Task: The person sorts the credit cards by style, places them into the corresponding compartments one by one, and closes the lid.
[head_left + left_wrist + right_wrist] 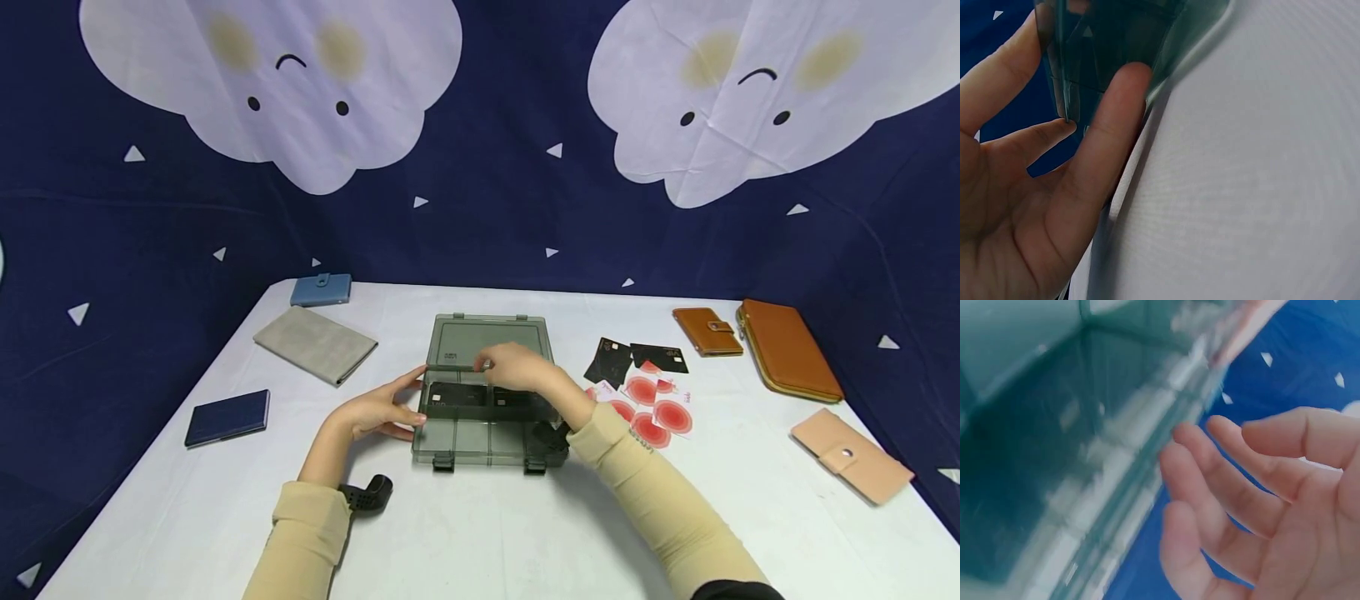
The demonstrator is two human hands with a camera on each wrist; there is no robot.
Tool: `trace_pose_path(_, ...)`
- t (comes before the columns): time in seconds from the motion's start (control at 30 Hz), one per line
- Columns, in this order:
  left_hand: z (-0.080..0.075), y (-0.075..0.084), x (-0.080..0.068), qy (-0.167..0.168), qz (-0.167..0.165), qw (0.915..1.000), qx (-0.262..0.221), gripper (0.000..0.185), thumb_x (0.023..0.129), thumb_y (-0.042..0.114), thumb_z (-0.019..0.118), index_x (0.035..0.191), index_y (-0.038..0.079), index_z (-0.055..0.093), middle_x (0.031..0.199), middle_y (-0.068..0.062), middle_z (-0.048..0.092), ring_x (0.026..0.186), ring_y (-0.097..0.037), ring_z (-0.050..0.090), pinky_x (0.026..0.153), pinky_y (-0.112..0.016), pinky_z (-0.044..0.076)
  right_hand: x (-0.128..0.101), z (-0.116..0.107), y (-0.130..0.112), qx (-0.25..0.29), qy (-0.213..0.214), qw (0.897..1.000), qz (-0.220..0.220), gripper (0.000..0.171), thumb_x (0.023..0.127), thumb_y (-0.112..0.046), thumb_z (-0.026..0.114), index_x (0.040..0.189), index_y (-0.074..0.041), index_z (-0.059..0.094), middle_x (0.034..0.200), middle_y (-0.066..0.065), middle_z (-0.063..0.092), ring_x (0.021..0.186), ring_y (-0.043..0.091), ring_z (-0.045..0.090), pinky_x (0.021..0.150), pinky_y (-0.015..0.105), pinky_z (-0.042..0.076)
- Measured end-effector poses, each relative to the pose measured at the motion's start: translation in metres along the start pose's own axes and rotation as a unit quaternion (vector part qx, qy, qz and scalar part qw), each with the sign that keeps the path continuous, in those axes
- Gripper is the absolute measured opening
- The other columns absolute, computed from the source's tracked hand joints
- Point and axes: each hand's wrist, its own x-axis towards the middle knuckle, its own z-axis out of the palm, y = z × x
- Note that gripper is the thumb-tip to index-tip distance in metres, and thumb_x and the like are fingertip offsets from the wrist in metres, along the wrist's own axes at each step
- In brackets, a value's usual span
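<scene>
Lid print: small raised characters near the left of the hinge edge on the lid (487, 338), too small to read.
Card print: black cards (456, 395) in the box (470, 435) carry pale lettering, unreadable; loose black cards (609, 362) show a pale chip and tiny marks; red-circle cards (672, 416) have small lettering, not legible.
Sleeve print: dark characters on the right sleeve (652, 467), unreadable.
Table: white cloth (450, 542), slight creases.
Room: navy backdrop (495, 225) behind and at both sides, pale triangles, big white clouds (285, 100) with faces upside down.
Box place: mid-table, between the hands; translucent grey-green, divided into compartments, black cards in the back row.
Box direction: lid laid back away from the person, clasps (443, 461) toward the person; tray's long axis looks left to right.
Left hand (378, 408): fingers spread, touching the box's left side.
Right hand (517, 367): over the hinge side; fingers loosely bent and apart, nothing seen between them; contact with box: can't tell, right wrist view blurred.
Left of box: blue wallet (321, 290), grey wallet (315, 344), navy wallet (227, 418).
Right of box: loose cards nearest, overlapping; beyond, small brown wallet (697, 330), large brown wallet (791, 350), peach wallet (873, 467).
</scene>
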Motion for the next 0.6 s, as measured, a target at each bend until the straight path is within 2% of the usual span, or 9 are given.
trace_pose_path(0.1,-0.001,-0.001,0.0,0.001,0.002,1.0,0.006,0.093,0.083,-0.003,0.063,0.15,0.016,0.001,0.15,-0.022,0.002,0.08,-0.014,0.058,0.081,-0.043,0.054,-0.008,-0.012,0.016,0.03,0.036,0.999,0.01,0.033,0.09,-0.006,0.045,0.119,-0.005,0.06,0.108,0.014,0.062,0.065,0.017,0.047,0.06,0.028,0.042)
trace_pose_path(0.17,-0.001,-0.002,0.0,0.002,0.001,1.0,0.008,0.093,0.083,-0.003,0.063,0.15,0.016,0.001,0.15,-0.022,0.001,0.08,-0.014,0.058,0.081,-0.043,0.054,-0.013,-0.018,0.03,0.043,0.053,0.997,0.024,0.034,0.088,-0.006,0.044,0.12,-0.003,0.058,0.108,0.015,0.062,0.071,0.018,0.052,0.063,0.029,0.045)
trace_pose_path(0.27,-0.001,-0.002,-0.001,0.004,-0.002,0.9999,0.009,0.092,0.084,-0.004,0.062,0.15,0.016,0.001,0.15,-0.022,0.001,0.08,-0.014,0.058,0.081,-0.043,0.054,-0.02,-0.025,0.051,0.031,0.076,0.995,0.063,0.037,0.086,-0.009,0.045,0.118,0.0,0.059,0.11,0.018,0.061,0.081,0.023,0.057,0.069,0.034,0.049)
trace_pose_path(0.33,-0.001,-0.002,-0.001,0.003,-0.001,0.9999,0.01,0.092,0.084,-0.003,0.062,0.15,0.016,0.001,0.15,-0.021,0.001,0.08,-0.014,0.058,0.081,-0.042,0.054,-0.024,-0.028,0.065,0.004,0.084,0.991,0.109,0.035,0.084,-0.011,0.044,0.113,0.001,0.061,0.108,0.019,0.061,0.082,0.024,0.055,0.068,0.036,0.047)
trace_pose_path(0.47,-0.001,0.0,-0.001,0.001,0.002,0.9999,0.01,0.092,0.084,-0.003,0.062,0.15,0.016,0.001,0.15,-0.022,0.001,0.08,-0.014,0.058,0.081,-0.042,0.054,-0.028,-0.032,0.089,-0.06,0.075,0.969,0.226,0.03,0.086,-0.015,0.045,0.102,0.003,0.063,0.11,0.024,0.059,0.092,0.033,0.054,0.071,0.044,0.047)
trace_pose_path(0.53,-0.001,0.001,-0.001,-0.001,0.003,0.9999,0.009,0.092,0.084,-0.003,0.062,0.15,0.016,0.0,0.15,-0.022,0.001,0.08,-0.014,0.058,0.081,-0.042,0.054,-0.028,-0.032,0.099,-0.079,0.056,0.957,0.275,0.031,0.088,-0.017,0.045,0.102,0.003,0.063,0.113,0.026,0.056,0.102,0.038,0.051,0.078,0.048,0.044)
trace_pose_path(0.6,-0.001,0.001,0.0,-0.002,0.002,1.0,0.008,0.092,0.084,-0.004,0.062,0.15,0.016,0.0,0.15,-0.022,0.001,0.08,-0.014,0.057,0.081,-0.042,0.054,-0.028,-0.03,0.106,-0.092,0.039,0.947,0.306,0.034,0.089,-0.018,0.045,0.109,0.003,0.062,0.118,0.027,0.054,0.112,0.042,0.044,0.086,0.053,0.039)
